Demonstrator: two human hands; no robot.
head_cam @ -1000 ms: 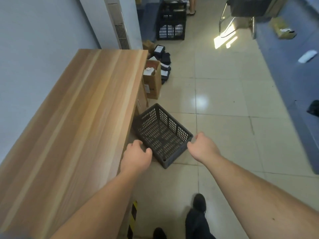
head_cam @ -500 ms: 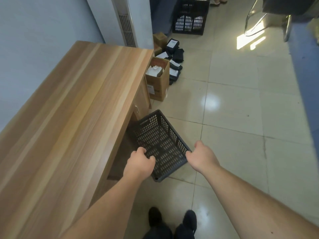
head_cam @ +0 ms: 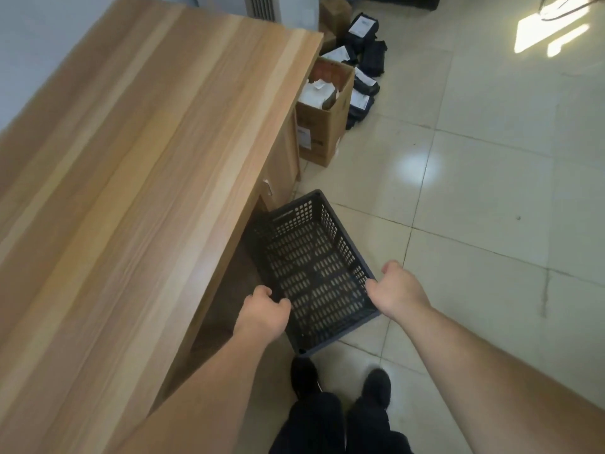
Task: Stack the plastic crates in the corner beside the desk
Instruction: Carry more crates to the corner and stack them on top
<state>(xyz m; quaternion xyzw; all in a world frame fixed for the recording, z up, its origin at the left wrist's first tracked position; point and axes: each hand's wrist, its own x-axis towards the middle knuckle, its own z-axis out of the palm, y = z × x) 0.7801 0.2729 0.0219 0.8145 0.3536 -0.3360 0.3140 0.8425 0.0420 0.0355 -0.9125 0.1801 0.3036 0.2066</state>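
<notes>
A dark grey perforated plastic crate (head_cam: 311, 267) is held low over the tiled floor, its far left corner tucked under the edge of the wooden desk (head_cam: 137, 178). My left hand (head_cam: 263, 314) is curled over the crate's near left rim. My right hand (head_cam: 397, 288) grips the right rim near the front corner. The crate is empty and tilted, its open top facing up. Part of its left wall is hidden in the desk's shadow.
An open cardboard box (head_cam: 324, 116) with paper inside stands against the desk's far end, with several black packages (head_cam: 363, 60) piled behind it. My two black shoes (head_cam: 340, 381) stand just behind the crate. Pale floor tiles (head_cam: 484, 204) stretch to the right.
My view has tipped downward and moved closer to the desk. Both hands have stayed on the crate, which now sits nearer my feet and further under the desk edge.
</notes>
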